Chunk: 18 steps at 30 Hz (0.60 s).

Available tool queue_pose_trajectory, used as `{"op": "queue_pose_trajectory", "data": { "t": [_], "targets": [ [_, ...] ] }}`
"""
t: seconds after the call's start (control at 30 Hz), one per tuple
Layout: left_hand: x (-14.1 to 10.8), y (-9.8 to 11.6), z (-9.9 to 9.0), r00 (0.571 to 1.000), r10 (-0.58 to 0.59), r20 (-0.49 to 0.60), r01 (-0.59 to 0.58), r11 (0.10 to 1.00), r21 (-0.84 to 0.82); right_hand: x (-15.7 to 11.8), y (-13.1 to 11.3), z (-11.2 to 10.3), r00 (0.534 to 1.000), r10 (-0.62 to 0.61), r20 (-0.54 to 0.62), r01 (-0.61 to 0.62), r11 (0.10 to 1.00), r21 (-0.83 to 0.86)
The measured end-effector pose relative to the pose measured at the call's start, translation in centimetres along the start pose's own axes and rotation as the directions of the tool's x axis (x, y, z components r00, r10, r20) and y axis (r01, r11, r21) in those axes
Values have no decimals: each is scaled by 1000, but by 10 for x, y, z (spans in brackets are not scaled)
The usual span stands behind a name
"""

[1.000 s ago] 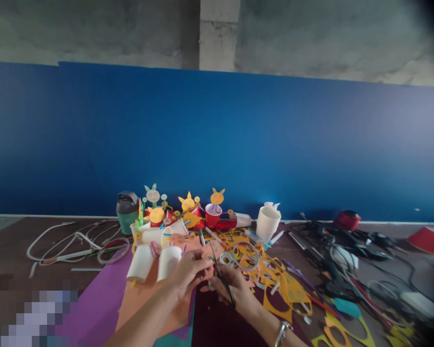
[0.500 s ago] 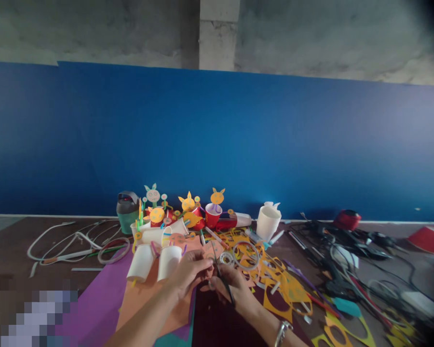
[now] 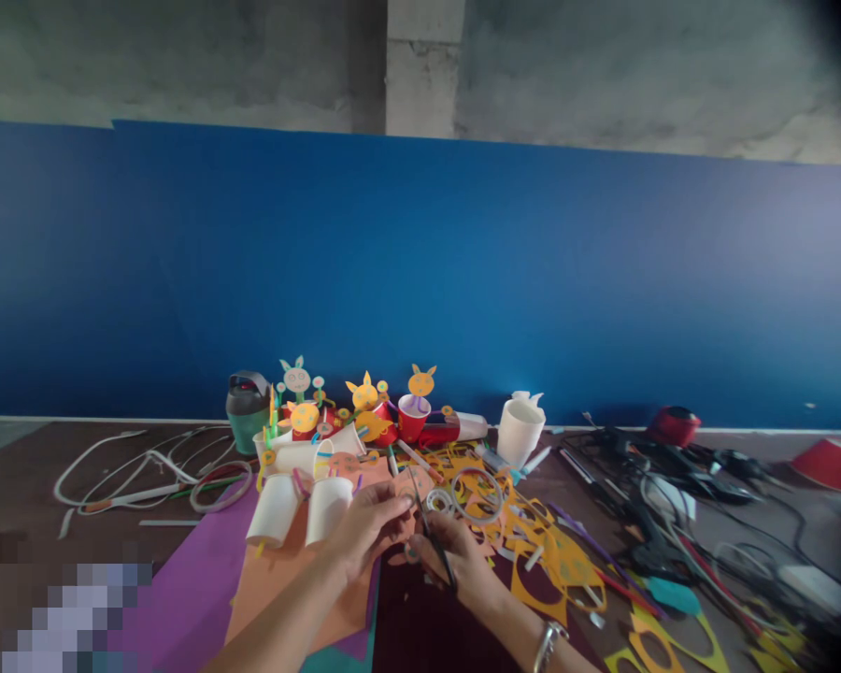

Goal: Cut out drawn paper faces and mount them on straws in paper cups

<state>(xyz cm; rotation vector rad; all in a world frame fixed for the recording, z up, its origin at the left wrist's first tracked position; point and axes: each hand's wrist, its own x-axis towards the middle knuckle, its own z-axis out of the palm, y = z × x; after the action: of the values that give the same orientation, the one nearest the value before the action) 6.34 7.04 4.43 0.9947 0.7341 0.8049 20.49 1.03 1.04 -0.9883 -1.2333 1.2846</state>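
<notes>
My left hand (image 3: 373,523) is closed on a small piece of orange paper (image 3: 401,542), largely hidden by the fingers. My right hand (image 3: 452,551) grips black-handled scissors (image 3: 435,542), whose blades point up and away beside the left fingertips. Whether the blades are touching the paper I cannot tell. Just left of my left hand, two white paper cups (image 3: 328,509) stand upside down on orange paper (image 3: 298,603). Behind the hands lies an orange paper face (image 3: 347,465). A roll of tape (image 3: 440,503) sits beyond my right hand.
Yellow paper offcuts (image 3: 533,579) spread to the right. Decorated cups with animal faces, such as a red cup (image 3: 414,418), line the back near a white cup (image 3: 520,432) and a green bottle (image 3: 248,411). Cables (image 3: 154,467) lie left; black cords (image 3: 673,486) tangle right.
Both hands stay in nearly the same place, with only slight shifts of the fingers and scissors. Nothing else has visibly moved.
</notes>
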Motion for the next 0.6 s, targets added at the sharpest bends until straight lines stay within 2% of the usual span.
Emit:
{"op": "queue_pose_trajectory", "data": {
  "t": [0.1,0.3,0.6],
  "targets": [
    [-2,-2,2,997,14,69,-13,1000,-17,0,3,0,1000,-4,20,4,1000,17],
    [-2,-4,2,998,8,66,-9,1000,14,0,4,-1,999,-26,29,25,999,31],
    [-1,2,0,994,24,102,-25,1000,7,-1,-1,0,1000,13,4,-13,1000,-1]
  ]
}}
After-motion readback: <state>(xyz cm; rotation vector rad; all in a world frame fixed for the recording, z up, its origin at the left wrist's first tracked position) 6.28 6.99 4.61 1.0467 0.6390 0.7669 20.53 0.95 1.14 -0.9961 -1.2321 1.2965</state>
